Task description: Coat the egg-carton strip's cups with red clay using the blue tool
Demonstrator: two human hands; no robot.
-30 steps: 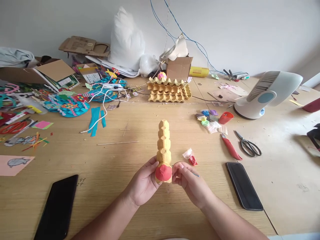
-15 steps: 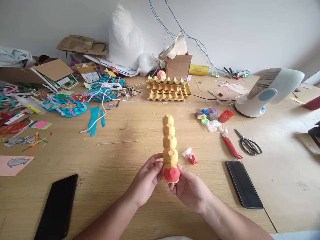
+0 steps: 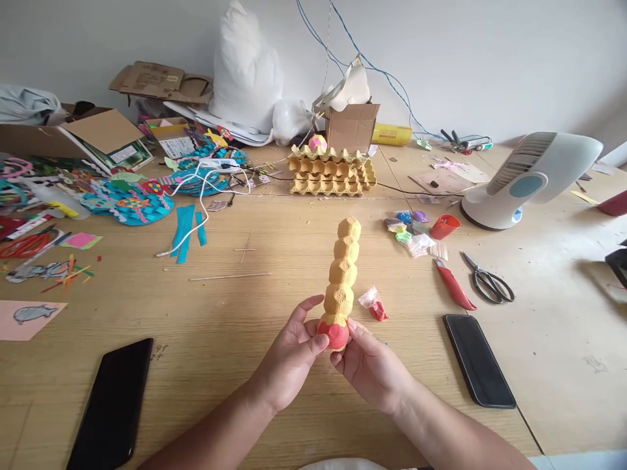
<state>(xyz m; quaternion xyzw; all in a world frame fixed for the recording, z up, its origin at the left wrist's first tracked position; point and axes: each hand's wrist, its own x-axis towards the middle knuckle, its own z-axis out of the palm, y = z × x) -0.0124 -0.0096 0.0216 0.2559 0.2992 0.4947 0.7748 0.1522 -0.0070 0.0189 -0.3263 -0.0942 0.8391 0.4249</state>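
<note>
Between my hands is a strip cut from an egg carton (image 3: 343,274), yellow-brown with a row of several bumps, pointing away from me and leaning slightly right. Its nearest bump is covered with red clay (image 3: 335,334). My left hand (image 3: 292,352) grips that end from the left, thumb pressed on the red clay. My right hand (image 3: 369,362) pinches the same end from the right, thumb on its edge. The fingers beneath the strip are partly hidden. Just right of the strip, an opened plastic bag of red clay (image 3: 376,307) lies on the table.
Scissors (image 3: 490,279), a red-handled cutter (image 3: 454,284) and a phone (image 3: 479,360) lie at right. Bagged clay (image 3: 404,225) and a red cup (image 3: 445,226) are behind them, near a fan (image 3: 524,183). Egg trays (image 3: 328,177) stand at the back. A black tablet (image 3: 113,401) is at left.
The strip's far end has swung to the right. My left thumb has moved onto the red clay, whose small raised tip no longer shows.
</note>
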